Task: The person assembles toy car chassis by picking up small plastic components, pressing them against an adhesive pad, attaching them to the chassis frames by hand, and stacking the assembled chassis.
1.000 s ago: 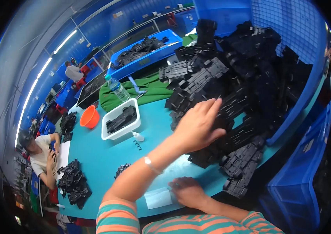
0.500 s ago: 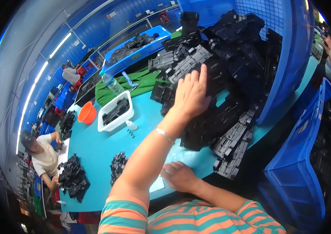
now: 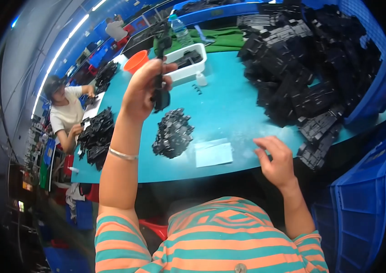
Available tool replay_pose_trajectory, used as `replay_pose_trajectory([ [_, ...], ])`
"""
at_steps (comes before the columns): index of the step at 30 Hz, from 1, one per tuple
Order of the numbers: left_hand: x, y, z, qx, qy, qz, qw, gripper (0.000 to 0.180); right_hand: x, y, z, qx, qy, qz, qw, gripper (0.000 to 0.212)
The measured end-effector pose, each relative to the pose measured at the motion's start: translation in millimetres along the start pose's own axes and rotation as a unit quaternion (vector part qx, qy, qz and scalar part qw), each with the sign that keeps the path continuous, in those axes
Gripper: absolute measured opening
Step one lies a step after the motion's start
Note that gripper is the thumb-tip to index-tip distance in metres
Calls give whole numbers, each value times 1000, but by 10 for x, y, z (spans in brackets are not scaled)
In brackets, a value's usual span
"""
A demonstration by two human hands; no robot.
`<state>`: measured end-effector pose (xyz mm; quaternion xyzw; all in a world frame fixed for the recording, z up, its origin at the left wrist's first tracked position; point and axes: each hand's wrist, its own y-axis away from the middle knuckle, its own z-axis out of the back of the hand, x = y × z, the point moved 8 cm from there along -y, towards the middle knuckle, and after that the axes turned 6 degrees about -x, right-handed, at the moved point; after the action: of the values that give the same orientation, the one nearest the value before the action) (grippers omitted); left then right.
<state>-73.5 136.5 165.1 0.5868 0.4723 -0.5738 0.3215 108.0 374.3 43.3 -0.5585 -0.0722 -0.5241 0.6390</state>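
Observation:
Raised over the left part of the table, my left hand point(image 3: 142, 91) is closed around a long black plastic part point(image 3: 161, 88), held upright. My right hand point(image 3: 274, 159) hovers at the table's front edge, fingers apart and slightly bent, with nothing in it. To its left lies a pale blue sheet of paper point(image 3: 214, 154). A heap of small black parts point(image 3: 173, 134) sits below my left hand. Off to the right, a large pile of black plastic frames point(image 3: 293, 68) spreads down to the table's edge.
Behind my left hand stand an orange cup point(image 3: 136, 61), a white tray point(image 3: 184, 72) with black parts, a small white bottle point(image 3: 201, 79) and a water bottle point(image 3: 180, 30) beside green cloth point(image 3: 224, 40). A co-worker point(image 3: 68, 109) sits at left near another heap point(image 3: 98, 136). Blue crate point(image 3: 361, 195) at right.
My left hand has swung from the pile at right over to the left, and now holds a black part. My right hand has moved right and its fingers have opened. The view has shifted.

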Motion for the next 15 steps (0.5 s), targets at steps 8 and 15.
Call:
replay_pose_trajectory([
  [8, 547, 961, 741, 37, 425, -24, 904, 89, 74, -686, -1366, 227, -16, 6, 974, 17],
  [15, 862, 929, 840, 25, 522, 13, 853, 88, -30, -733, -2294, 329, 56, 6, 943, 17],
])
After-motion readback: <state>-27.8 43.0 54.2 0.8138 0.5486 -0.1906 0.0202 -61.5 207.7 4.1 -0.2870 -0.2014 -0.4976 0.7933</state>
